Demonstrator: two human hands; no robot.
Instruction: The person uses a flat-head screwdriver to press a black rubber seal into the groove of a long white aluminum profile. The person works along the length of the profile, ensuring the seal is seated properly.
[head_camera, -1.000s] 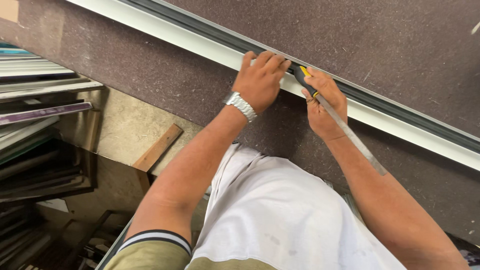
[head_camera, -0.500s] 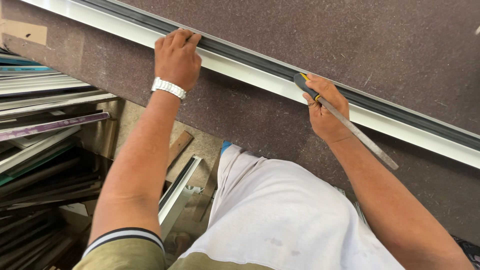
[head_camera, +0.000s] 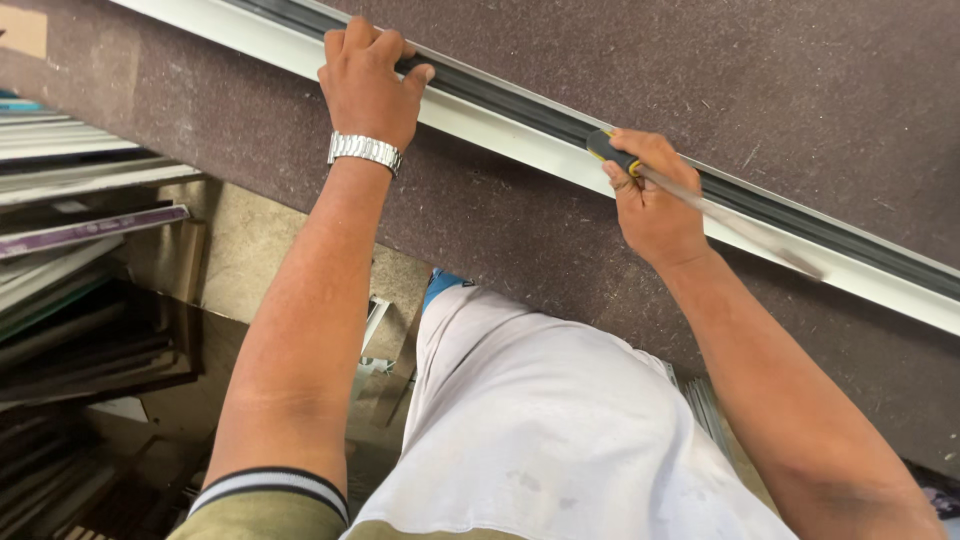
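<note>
A long white metal profile (head_camera: 500, 125) with a dark rubber strip in its channel runs diagonally across a dark brown worktable (head_camera: 780, 90). My left hand (head_camera: 366, 80), with a metal watch on the wrist, presses down on the profile, fingers curled over the dark strip. My right hand (head_camera: 650, 200) grips a screwdriver (head_camera: 700, 205) with a black and yellow handle. Its handle end sits at the dark strip and its metal shaft trails to the right along the profile.
Stacked metal profiles and strips (head_camera: 70, 190) lie on racks at the left, below the table edge. My white trousers (head_camera: 540, 420) fill the lower middle, with a tan floor (head_camera: 250, 260) and more profiles beneath.
My left hand has slid leftward along the profile, away from the right hand. The right hand has kept its grip on the screwdriver at about the same spot on the strip.
</note>
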